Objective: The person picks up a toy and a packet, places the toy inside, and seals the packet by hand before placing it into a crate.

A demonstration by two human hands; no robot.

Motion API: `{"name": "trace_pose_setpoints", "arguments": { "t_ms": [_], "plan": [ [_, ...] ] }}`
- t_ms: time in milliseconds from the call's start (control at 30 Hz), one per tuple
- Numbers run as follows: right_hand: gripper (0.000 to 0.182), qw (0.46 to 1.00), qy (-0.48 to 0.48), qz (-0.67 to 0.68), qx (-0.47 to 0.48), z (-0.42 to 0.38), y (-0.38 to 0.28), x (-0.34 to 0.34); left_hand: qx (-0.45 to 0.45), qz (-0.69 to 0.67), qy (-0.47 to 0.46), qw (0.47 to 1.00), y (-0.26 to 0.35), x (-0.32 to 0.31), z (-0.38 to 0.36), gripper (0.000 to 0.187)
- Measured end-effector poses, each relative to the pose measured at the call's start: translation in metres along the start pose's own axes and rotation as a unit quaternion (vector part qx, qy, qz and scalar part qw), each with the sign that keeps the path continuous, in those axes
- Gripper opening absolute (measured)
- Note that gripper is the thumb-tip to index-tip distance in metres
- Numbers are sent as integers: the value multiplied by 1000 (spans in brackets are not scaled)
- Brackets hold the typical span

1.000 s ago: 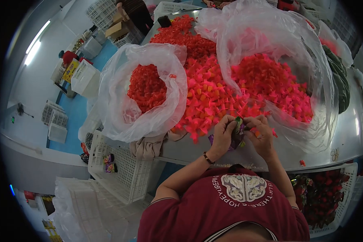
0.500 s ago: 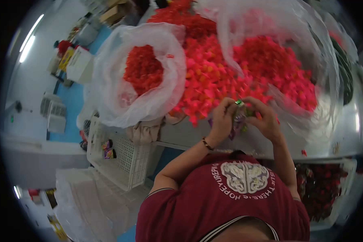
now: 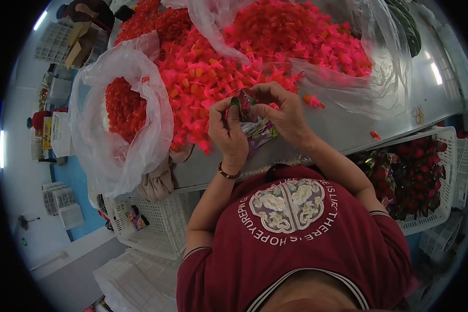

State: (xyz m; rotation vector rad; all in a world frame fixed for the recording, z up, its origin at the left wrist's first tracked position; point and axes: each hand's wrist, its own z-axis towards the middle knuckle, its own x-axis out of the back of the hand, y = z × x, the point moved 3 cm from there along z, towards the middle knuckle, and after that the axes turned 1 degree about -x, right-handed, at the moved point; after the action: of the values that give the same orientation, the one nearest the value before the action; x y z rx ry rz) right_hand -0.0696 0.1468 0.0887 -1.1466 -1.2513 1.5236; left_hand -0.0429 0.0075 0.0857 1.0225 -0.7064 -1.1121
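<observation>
At the metal table's near edge both hands work close together over a small shiny plastic packet (image 3: 260,134), printed purple and green. My left hand (image 3: 228,132) is closed, thumb and forefinger pinching the packet's green upper end. My right hand (image 3: 286,114) pinches the other side of its top with thumb and forefinger. Between the fingertips shows a dark, see-through part of the wrapping; what lies inside cannot be made out. Just beyond the hands spreads a large heap of pink and red plastic pieces (image 3: 197,78), some with orange parts.
A clear bag of red pieces (image 3: 161,106) stands left, another large clear bag (image 3: 385,99) right. One loose red piece (image 3: 375,135) lies on the metal table (image 3: 343,125). Below are a white crate (image 3: 166,221) with a few packets and a crate of dark red wrapped items (image 3: 447,177).
The view has swung, so the table and heap appear further left and higher. Both hands still grip the packet; its purple printed body now shows more plainly below the fingers.
</observation>
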Motion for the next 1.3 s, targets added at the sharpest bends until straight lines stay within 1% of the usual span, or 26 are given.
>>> {"name": "trace_pose_setpoints", "arguments": {
  "t_ms": [67,133,200,233,300,433,500,533,600,633,700,733,767,800,833,867,900,1033,1067,1100,1167,1233,1300],
  "plan": [
    [41,1000,-3,15,-8,3,5,0,5,-49,3,999,0,-1,-1,10],
    [39,999,-6,30,-15,3,3,-2,9,-34,2,999,1,0,-2,9],
    [34,996,58,-51,48,-2,-9,-3,10,-20,3,1000,0,1,-2,7],
    [34,996,57,-51,51,-2,-9,-5,23,-31,6,999,-2,1,-2,7],
    [32,990,90,-74,83,-4,-8,-7,33,-40,10,999,-2,0,-1,7],
    [28,992,81,-43,81,-3,-8,-11,33,-47,26,998,5,-3,2,7],
    [21,996,61,-49,44,-1,-5,-13,30,-38,35,998,7,-2,3,7],
    [21,996,58,-47,45,1,-3,-13,25,-28,32,999,8,-1,4,7],
    [13,983,79,-106,126,4,-1,-13,18,-17,31,999,8,1,5,7],
    [13,983,78,-105,127,5,-1,-13,24,-36,34,998,8,3,6,7],
    [7,991,90,-42,88,6,-2,-10,29,-55,36,997,5,5,8,7],
    [7,991,89,-43,90,8,1,-10,82,-155,46,983,-1,6,9,7],
    [7,994,85,23,58,10,8,-9,134,-252,55,957,-6,5,9,7],
    [6,993,80,88,25,10,13,-9,135,-252,54,957,-4,4,8,7],
    [6,992,82,88,26,10,12,-7,140,-260,54,954,-2,2,7,6],
    [7,992,74,99,0,9,11,-6,144,-268,53,951,-1,1,7,6],
    [7,991,67,111,-26,8,10,-5,145,-268,52,951,-4,1,6,6],
    [9,992,42,117,-24,7,2,-4,92,-190,49,976,-5,4,6,7],
    [8,993,34,110,-7,7,-5,-5,72,-162,54,983,-3,4,6,8],
    [8,994,26,103,10,6,-12,-7,72,-162,52,983,-3,4,6,8],
    [8,996,32,79,24,7,-18,-12,37,-87,52,994,-2,5,5,8],
    [8,997,37,55,40,8,-16,-11,22,-77,43,996,3,3,3,8],
    [9,986,16,165,-10,12,3,-6,6,-68,34,997,5,3,1,9]
  ]
}}
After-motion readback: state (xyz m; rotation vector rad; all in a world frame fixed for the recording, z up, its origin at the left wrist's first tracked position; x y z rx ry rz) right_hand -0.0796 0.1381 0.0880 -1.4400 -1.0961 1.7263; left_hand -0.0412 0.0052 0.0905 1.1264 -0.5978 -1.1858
